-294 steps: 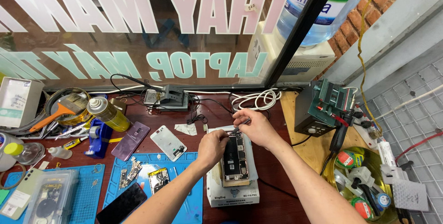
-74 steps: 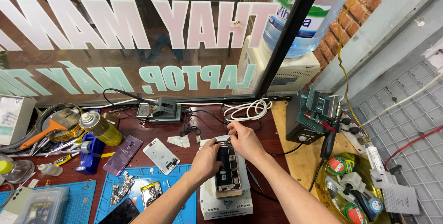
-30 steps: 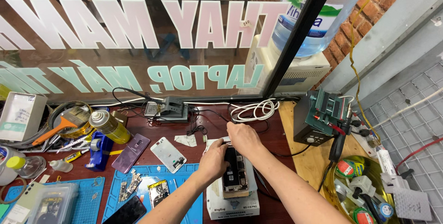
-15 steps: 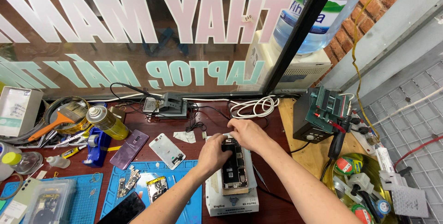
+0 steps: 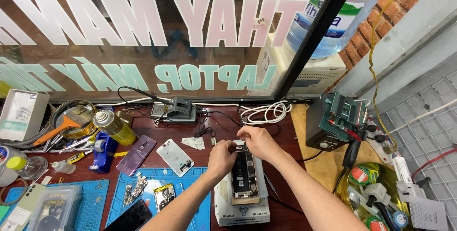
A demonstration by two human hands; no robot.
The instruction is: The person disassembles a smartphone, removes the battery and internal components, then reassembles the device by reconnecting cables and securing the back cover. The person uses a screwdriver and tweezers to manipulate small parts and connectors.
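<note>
Head view: one opened phone (image 5: 245, 176) lies flat on one white heating pad (image 5: 241, 207), its long axis running away from the person. Left hand (image 5: 221, 157) and right hand (image 5: 257, 141) both pinch its far end, fingertips pressed together. Two phone backs lie left of the grip.

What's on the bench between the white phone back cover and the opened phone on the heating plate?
Only the left hand, beside the opened phone; right of the white cover is bare mat, per head view.
</note>
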